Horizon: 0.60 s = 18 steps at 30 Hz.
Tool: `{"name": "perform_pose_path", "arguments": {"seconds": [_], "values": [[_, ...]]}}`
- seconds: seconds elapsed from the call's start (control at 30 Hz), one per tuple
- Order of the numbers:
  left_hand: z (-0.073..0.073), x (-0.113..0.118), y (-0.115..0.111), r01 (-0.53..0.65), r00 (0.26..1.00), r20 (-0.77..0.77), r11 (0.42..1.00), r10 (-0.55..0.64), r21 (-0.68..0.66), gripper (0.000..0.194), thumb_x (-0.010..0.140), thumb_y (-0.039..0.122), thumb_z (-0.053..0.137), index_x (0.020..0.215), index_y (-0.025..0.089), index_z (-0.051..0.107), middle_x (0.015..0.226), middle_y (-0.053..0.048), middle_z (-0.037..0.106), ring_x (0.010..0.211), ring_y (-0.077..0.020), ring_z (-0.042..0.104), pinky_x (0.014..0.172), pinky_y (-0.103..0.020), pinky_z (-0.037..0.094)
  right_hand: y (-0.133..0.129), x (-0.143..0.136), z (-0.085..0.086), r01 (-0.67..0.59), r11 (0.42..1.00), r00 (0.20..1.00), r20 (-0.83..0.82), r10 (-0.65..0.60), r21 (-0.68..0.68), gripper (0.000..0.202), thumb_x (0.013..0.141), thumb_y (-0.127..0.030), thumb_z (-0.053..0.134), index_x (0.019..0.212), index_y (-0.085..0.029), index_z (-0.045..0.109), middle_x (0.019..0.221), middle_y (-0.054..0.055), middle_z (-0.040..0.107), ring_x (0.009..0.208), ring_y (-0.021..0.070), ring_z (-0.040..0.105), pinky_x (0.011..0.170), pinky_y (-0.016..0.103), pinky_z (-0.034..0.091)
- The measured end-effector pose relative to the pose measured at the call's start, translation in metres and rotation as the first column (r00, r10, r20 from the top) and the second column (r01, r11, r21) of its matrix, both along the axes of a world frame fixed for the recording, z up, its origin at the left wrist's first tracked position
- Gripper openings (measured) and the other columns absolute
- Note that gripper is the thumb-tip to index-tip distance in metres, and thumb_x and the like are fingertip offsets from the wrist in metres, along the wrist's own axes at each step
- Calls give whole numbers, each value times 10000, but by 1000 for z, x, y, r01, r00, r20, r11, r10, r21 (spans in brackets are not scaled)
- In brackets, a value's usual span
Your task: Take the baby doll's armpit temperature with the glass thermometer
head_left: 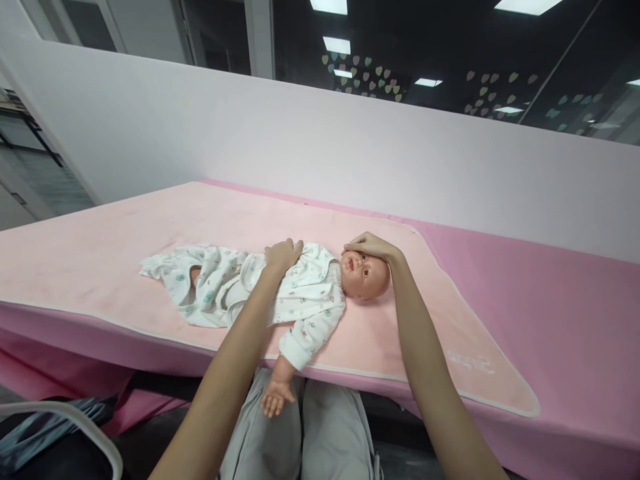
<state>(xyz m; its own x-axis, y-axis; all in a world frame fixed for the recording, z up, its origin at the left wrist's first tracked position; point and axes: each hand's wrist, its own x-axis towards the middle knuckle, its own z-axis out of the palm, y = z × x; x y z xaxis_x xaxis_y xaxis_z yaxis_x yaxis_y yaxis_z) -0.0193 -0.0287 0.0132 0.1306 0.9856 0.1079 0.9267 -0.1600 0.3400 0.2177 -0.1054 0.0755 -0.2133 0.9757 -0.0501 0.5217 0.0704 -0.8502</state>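
Note:
A baby doll (pixel 364 277) lies on its back, head to the right, its face tilted toward me. It wears a white printed jacket (pixel 313 293) and matching trousers (pixel 210 283). My left hand (pixel 283 255) is closed at the jacket's far side, over the doll's middle; its fingertips are partly hidden. Around the far side of the doll's head curves my right hand (pixel 370 245), fingers together and bent against the cheek and temple. The doll's near arm (pixel 278 387) hangs over the table edge above my lap. Its far arm is hidden.
Under the doll is a peach mat (pixel 125 220) with a pale border, on a pink-covered table (pixel 565 313). A white wall (pixel 300 147) with dark windows above rises behind the table. At lower left are a curved pale bar (pixel 75 413) and dark fabric.

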Motion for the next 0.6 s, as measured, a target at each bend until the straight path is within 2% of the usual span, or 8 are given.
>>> {"name": "perform_pose_path", "arguments": {"seconds": [0.13, 0.23, 0.3, 0.33, 0.4, 0.47, 0.6], "values": [[0, 0, 1, -15, 1000, 10, 1000, 15, -1, 523, 868, 473, 204, 1024, 143, 578, 1064, -174, 639, 1012, -321, 568, 906, -464, 347, 1, 2, -1, -56, 998, 998, 33, 55, 25, 405, 677, -511, 644, 491, -164, 547, 511, -22, 535, 544, 101, 472, 517, 231, 366], [-1, 0, 1, -18, 1000, 9, 1000, 18, 4, 523, 866, 474, 207, 1026, 144, 579, 1075, -176, 636, 1019, -323, 566, 903, -464, 348, 4, 2, -2, -34, 998, 999, 8, 33, 49, 291, 663, -457, 674, 673, -166, 668, 741, 23, 661, 702, 142, 559, 605, 232, 429], [-2, 0, 1, -20, 1000, 5, 1000, 20, 3, 522, 866, 473, 209, 1028, 144, 581, 1079, -177, 635, 1019, -323, 568, 899, -462, 350, 5, 1, -2, -6, 997, 1000, -13, 7, 83, 288, 643, -407, 702, 831, -189, 699, 936, 38, 677, 834, 163, 578, 677, 228, 449], [-2, 0, 1, -21, 1000, 4, 1000, 21, 3, 524, 866, 474, 210, 1031, 144, 581, 1079, -178, 636, 1018, -323, 569, 898, -460, 351, 5, 1, -2, -5, 996, 1000, -13, 6, 86, 285, 643, -400, 701, 839, -194, 699, 949, 36, 674, 847, 164, 577, 681, 226, 450], [-2, 1, 1, -27, 1000, 5, 1000, 27, 6, 527, 867, 477, 215, 1036, 141, 584, 1068, -179, 639, 1015, -322, 572, 897, -456, 352, 3, 0, -2, -32, 998, 999, 9, 31, 58, 253, 665, -425, 667, 718, -178, 677, 815, 24, 667, 768, 152, 571, 626, 224, 438], [-2, 1, 1, -41, 999, 10, 999, 41, 12, 526, 866, 476, 226, 1037, 137, 590, 1057, -181, 643, 1013, -323, 574, 894, -455, 356, 1, 0, -2, -60, 998, 998, 34, 59, 23, 313, 681, -457, 629, 574, -163, 610, 639, 5, 610, 649, 131, 536, 554, 223, 406], [-5, 0, 3, -69, 997, 48, 996, 67, 56, 484, 858, 451, 288, 1016, 136, 620, 1037, -179, 652, 1012, -331, 575, 887, -456, 369, -3, -4, 1, -40, 998, 999, 34, 38, 41, 326, 666, -450, 618, 529, -161, 555, 568, -15, 547, 587, 107, 484, 526, 219, 370]]}}
